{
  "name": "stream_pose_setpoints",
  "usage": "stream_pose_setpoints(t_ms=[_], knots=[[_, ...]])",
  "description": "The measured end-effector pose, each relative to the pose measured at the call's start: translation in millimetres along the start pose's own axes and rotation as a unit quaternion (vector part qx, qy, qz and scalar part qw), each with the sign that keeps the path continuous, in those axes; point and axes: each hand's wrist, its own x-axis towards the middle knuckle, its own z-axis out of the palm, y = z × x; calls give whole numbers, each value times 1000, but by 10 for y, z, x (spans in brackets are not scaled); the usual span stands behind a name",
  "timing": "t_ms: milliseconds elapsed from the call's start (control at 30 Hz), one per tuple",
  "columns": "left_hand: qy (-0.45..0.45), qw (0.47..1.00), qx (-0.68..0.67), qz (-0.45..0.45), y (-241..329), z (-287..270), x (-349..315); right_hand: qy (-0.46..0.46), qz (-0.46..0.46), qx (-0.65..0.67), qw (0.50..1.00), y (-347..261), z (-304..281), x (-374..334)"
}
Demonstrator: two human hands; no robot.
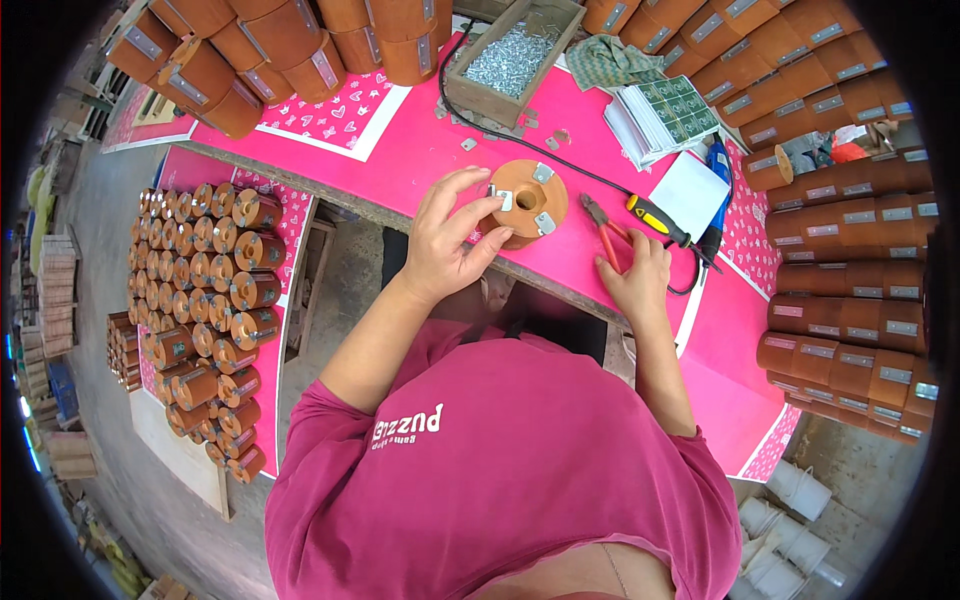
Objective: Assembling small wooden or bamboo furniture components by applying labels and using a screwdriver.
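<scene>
A short wooden cylinder (555, 195) with a round centre hole stands on the pink tabletop before me. Small metal plates sit on its top face, and one metal plate (504, 200) juts past its left rim. My left hand (447, 238) curves round the cylinder's left side, with the index finger by the jutting plate and the thumb lower on the rim. To the right, my right hand (640, 278) is closed round the red handles of a pair of pliers (604, 228), whose jaws point toward the cylinder.
A yellow-and-black screwdriver (655, 218) and a blue power tool (716, 185) lie right of the pliers. Behind are a wooden box (490, 98) of small metal fasteners, a black cord, a cloth (612, 65) and stacked cards (668, 118). Wooden cylinders (850, 270) crowd both sides.
</scene>
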Motion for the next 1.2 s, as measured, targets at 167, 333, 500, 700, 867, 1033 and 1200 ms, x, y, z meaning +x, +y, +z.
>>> stream_pose_setpoints(t_ms=[167,333,500,700,867,1033,1200], knots=[[19,999,-1,-37,22,14,10,121,-150,55,980,-173,39,33],[6,998,34,-58,39,17,25,72,-295,225,926,-650,-228,20],[-12,995,16,-100,110,19,84,37,-303,188,933,-713,-178,0],[-42,982,-24,-182,155,-19,231,46,-313,193,929,-697,-237,11],[-69,977,-53,-193,152,-85,285,56,-254,308,915,-713,-178,21],[-55,984,-40,-167,131,-94,236,55,-284,277,916,-755,-124,-69],[-42,987,-33,-152,110,-88,182,44,-295,254,920,-759,-129,-161]])
